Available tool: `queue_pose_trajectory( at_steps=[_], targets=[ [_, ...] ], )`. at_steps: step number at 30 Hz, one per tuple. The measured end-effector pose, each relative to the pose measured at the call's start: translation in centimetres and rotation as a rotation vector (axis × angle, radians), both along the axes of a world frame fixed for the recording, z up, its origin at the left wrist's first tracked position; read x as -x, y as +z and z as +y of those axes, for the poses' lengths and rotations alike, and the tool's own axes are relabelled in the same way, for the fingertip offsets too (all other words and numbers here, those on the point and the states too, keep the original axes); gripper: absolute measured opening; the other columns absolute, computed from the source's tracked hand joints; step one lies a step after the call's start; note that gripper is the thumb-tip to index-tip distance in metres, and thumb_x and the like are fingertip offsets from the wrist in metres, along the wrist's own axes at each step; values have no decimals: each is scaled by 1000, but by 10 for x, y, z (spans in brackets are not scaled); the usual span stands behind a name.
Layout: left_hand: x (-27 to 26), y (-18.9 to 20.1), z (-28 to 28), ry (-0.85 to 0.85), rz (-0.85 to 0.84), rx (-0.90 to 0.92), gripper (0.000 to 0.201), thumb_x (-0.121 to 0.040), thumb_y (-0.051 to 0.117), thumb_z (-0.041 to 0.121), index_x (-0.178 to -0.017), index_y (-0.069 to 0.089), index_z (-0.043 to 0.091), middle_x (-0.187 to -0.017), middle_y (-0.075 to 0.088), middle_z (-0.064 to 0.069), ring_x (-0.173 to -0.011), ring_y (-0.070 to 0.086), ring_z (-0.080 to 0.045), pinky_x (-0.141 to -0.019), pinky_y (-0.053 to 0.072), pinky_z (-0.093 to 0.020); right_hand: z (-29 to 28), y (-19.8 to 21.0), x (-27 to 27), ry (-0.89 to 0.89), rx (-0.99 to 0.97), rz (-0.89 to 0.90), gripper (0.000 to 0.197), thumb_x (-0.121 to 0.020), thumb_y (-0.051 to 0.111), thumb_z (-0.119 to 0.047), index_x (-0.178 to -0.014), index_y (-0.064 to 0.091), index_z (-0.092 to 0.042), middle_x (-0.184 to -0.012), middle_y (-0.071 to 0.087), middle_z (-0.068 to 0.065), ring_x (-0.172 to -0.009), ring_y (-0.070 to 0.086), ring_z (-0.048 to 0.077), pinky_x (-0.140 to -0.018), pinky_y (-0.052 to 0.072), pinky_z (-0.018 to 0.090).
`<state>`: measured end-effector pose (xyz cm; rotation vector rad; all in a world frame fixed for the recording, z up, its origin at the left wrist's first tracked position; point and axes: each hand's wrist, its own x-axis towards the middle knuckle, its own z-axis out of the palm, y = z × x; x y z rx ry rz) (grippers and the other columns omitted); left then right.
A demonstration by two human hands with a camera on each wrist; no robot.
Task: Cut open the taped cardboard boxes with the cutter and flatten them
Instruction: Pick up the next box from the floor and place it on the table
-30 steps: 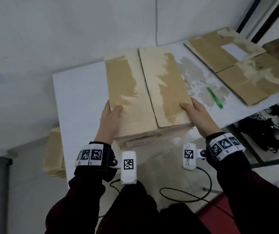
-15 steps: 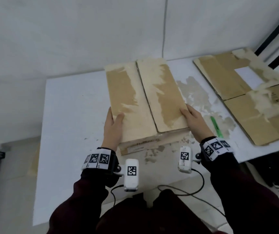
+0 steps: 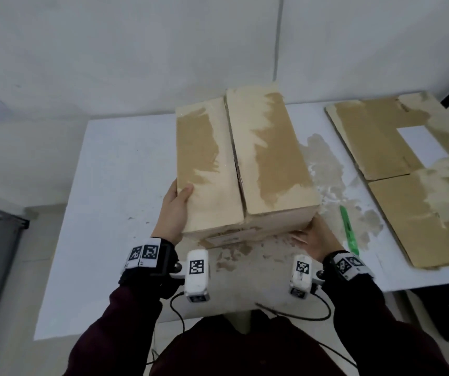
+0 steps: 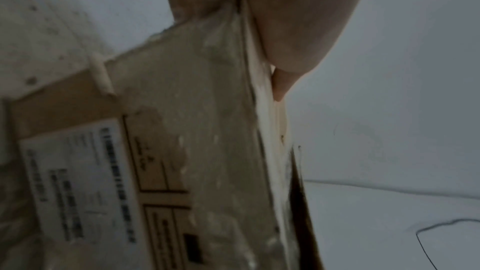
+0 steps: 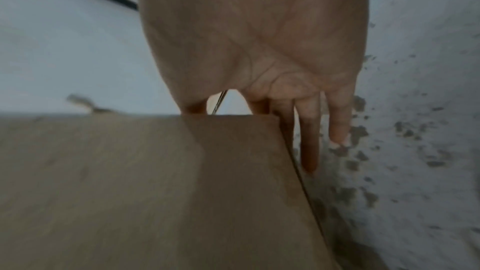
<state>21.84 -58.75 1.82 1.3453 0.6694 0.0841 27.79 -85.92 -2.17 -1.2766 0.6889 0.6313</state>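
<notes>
box steadied on the tabletop, cutter waiting to one side

the cardboard box point(image 3: 245, 164) sits near the middle of the white tabletop point(image 3: 114, 185), closed flaps up, its centre seam running from 12 to 6 o'clock. the left hand point(image 3: 173, 213) clasps the box's 8 o'clock corner, thumb curled onto the top flap and fingers down the side wall, which likely keeps it from sliding. the right hand point(image 3: 317, 240) is at the 4 o'clock bottom corner, fingers straight and spread along the lower edge, seemingly nudging the box square. neither hand holds a tool: the green cutter point(image 3: 349, 230) lies on the tabletop just beside the right hand, at its 2 o'clock, within easy reach. flattened cardboard point(image 3: 397, 164) lies at 3 o'clock, well apart from the box.
</notes>
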Motion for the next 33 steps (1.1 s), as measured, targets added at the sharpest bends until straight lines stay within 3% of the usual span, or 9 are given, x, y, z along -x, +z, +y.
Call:
queue_pose_trajectory(
  at_steps=[5, 10, 13, 17, 20, 25, 28, 30, 33],
  targets=[
    [-12, -10, -24, -4, 26, 40, 36, -100, 42, 29, -132, 50, 15, -125, 63, -7, -111, 61, -26, -95, 50, -45, -22, 31, -14, -107, -333, -153, 66, -77, 59, -53, -130, 50, -13, -126, 56, 13, -119, 51, 30, -85, 51, 51],
    [-18, -12, -38, -13, 49, -298, 47, -99, 45, 32, -143, 35, 20, -127, 52, 3, -112, 54, -17, -90, 47, -29, -26, 67, -41, -174, -77, -390, 43, -91, 52, -39, -128, 56, -18, -129, 59, 6, -118, 55, 25, -94, 46, 45],
    [-15, 0, -33, -3, 55, -216, 49, -100, 34, 46, -144, 34, 25, -138, 46, 1, -122, 51, -21, -106, 40, -44, -11, 88, -38, -97, 70, -626, 23, -92, 54, -28, -111, 65, -21, -106, 69, -3, -102, 63, 15, -88, 48, 34],
    [-5, 30, -24, 63, 45, -133, 60, -95, 31, 60, -145, 29, 27, -143, 39, 2, -125, 46, -20, -106, 39, -48, 20, 104, -18, 96, 301, -919, 34, -96, 51, -27, -129, 55, -21, -113, 66, -7, -101, 63, 6, -84, 51, 20],
    [11, 52, -17, 136, -28, -337, 72, -90, 39, 65, -150, 21, 27, -155, 26, 4, -140, 29, -15, -115, 27, -44, 45, 113, 0, 182, 417, -1062, 40, -95, 50, -32, -133, 52, -21, -112, 63, -8, -91, 61, 0, -75, 47, 11],
    [21, 78, -19, 64, -238, -479, 75, -82, 54, 66, -145, 31, 33, -145, 40, 10, -129, 42, -2, -106, 36, -24, 89, 120, 33, 583, 431, -1283, 50, -93, 35, -48, -134, 50, -24, -132, 53, -6, -121, 46, 10, -102, 36, 29],
    [26, 61, -5, 94, -142, -487, 85, -75, 51, 75, -144, 34, 30, -143, 42, 9, -130, 42, -7, -112, 34, -37, 94, 107, 31, 716, 398, -1231, 52, -91, 32, -53, -130, 54, -27, -137, 48, -6, -128, 38, 9, -108, 28, 29],
    [36, 50, 7, 161, -126, -399, 84, -74, 51, 71, -144, 34, 27, -143, 43, 6, -132, 42, -11, -111, 35, -43, 86, 89, 15, 660, 634, -1112, 54, -88, 40, -55, -134, 48, -27, -146, 38, -1, -136, 30, 15, -112, 22, 35],
    [47, 43, 20, 189, -146, -308, 70, -82, 54, 58, -142, 37, 25, -140, 45, 4, -129, 46, -13, -110, 37, -43, 71, 66, -6, 673, 715, -799, 72, -85, 53, -58, -143, 33, -20, -148, 35, 5, -134, 34, 24, -110, 31, 43]
  ],
)
